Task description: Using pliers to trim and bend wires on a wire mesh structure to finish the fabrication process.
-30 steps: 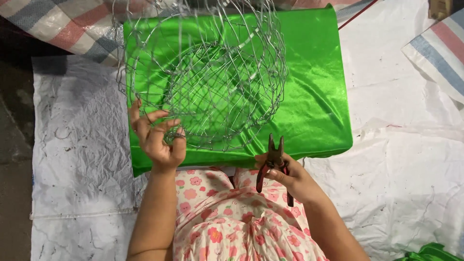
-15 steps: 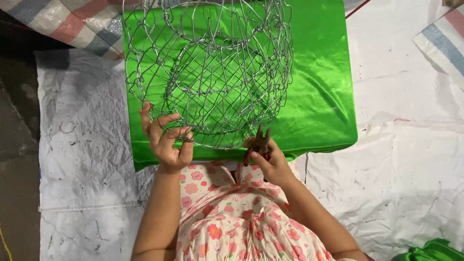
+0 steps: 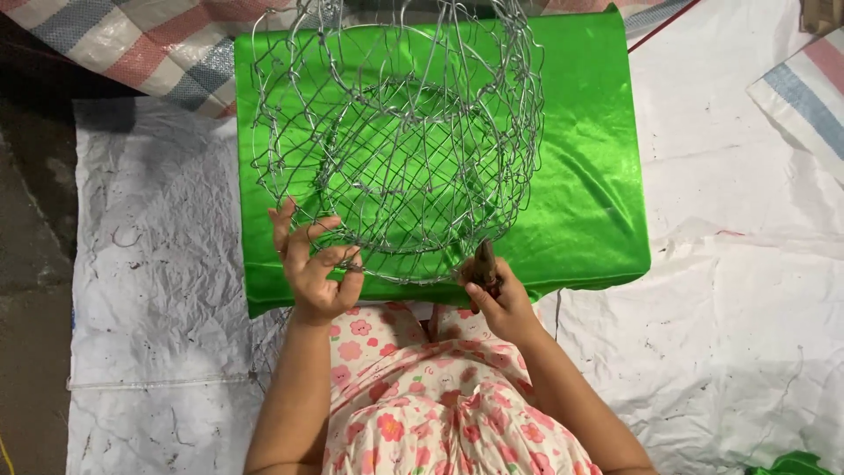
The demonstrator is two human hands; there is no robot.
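A round basket of woven silver wire (image 3: 400,149) stands on a surface covered with shiny green cloth (image 3: 580,185). My left hand (image 3: 312,268) pinches the wire at the basket's near rim, fingers partly spread. My right hand (image 3: 497,295) grips small red-handled pliers (image 3: 483,264), whose jaws point up and touch the basket's lower rim at the near right.
White crumpled plastic sheeting (image 3: 149,290) covers the floor around the green surface. Striped woven cloth (image 3: 149,44) lies at the far left and another piece (image 3: 804,97) at the far right. Bare dark floor (image 3: 31,220) runs along the left edge. My flowered garment (image 3: 431,396) fills the near middle.
My right hand has brought the pliers up from below the green edge to the basket's near rim. My left hand stays on the wire.
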